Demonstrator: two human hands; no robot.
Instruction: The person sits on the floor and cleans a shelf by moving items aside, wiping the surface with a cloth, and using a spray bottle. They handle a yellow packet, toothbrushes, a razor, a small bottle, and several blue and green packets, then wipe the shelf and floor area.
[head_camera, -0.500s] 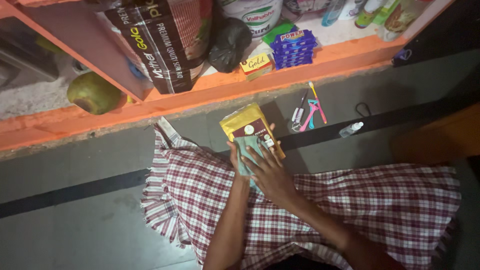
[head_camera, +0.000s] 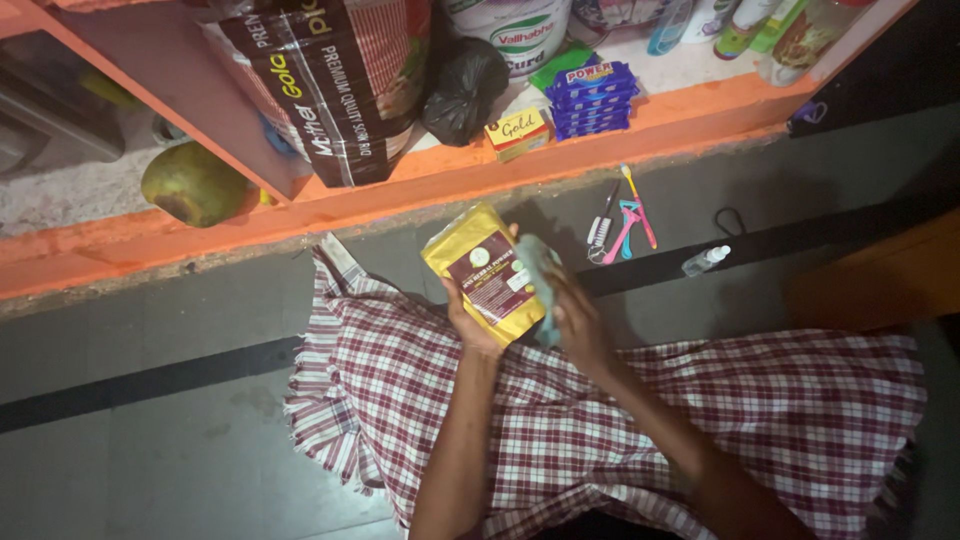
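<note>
Resting in the left hand (head_camera: 470, 325), gold pouch (head_camera: 483, 268) touches cloth-holding right hand (head_camera: 578, 325).

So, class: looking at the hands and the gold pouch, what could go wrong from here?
1. The left hand grips the gold pouch only at its bottom; pressure from the cloth in the right hand might tip it.
2. A dropped pouch could land on the toothbrushes lying nearby.

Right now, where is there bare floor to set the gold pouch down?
Bare floor lies left of the checked cloth, below the orange ledge. Crowded: by the toothbrushes and small bottle; the shelf is full. Left hand holds the pouch; right hand holds a rag.
</note>
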